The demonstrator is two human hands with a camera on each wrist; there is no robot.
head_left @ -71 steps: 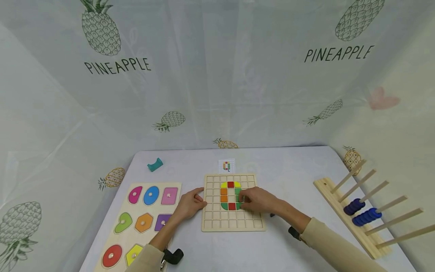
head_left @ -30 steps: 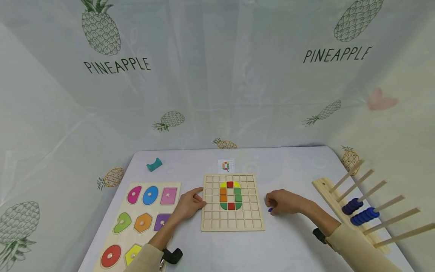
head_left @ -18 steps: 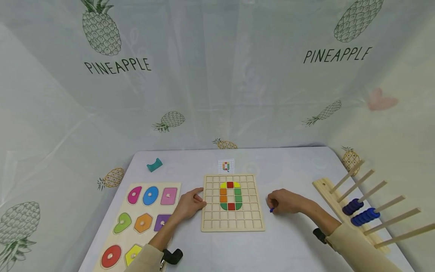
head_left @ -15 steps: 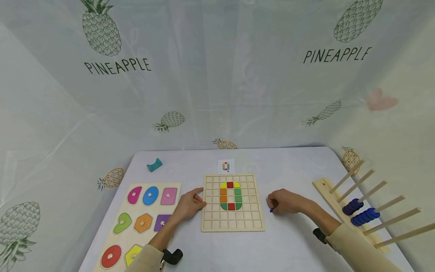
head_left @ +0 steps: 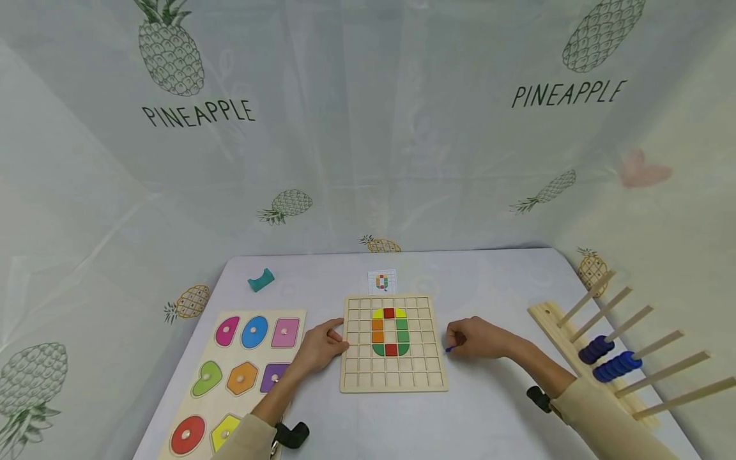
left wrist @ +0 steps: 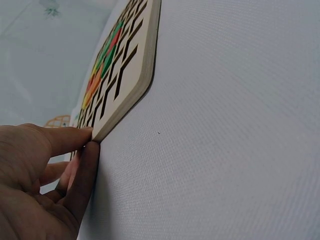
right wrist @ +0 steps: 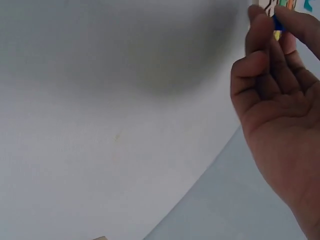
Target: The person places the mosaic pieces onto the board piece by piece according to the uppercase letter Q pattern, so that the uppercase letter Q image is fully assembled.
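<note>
A square wooden grid board (head_left: pixel 393 374) lies mid-table, with red, orange, yellow and green tiles (head_left: pixel 402 324) set in a ring in its cells. At the board's left edge, my left hand (head_left: pixel 318 348) grips the rim with thumb and finger; the left wrist view shows the fingertips against the edge near a corner. Just right of the board, my right hand (head_left: pixel 477 338) pinches a small blue tile (head_left: pixel 450 349), mostly covered by the fingers. In the right wrist view the blue tile (right wrist: pixel 277 23) shows between thumb and fingertip. A small pattern card (head_left: pixel 382 282) lies behind the board.
Left of the board is a knobbed shape puzzle (head_left: pixel 253 358). A teal curved piece (head_left: pixel 261 280) lies at the back left. On the right, a wooden peg rack (head_left: pixel 592 358) with blue rings (head_left: pixel 618 367) has long pegs leaning toward the right.
My right hand left the board, went right to the blue tile on the table, and has now shifted slightly back left with it. The left hand stays at the board's edge.
</note>
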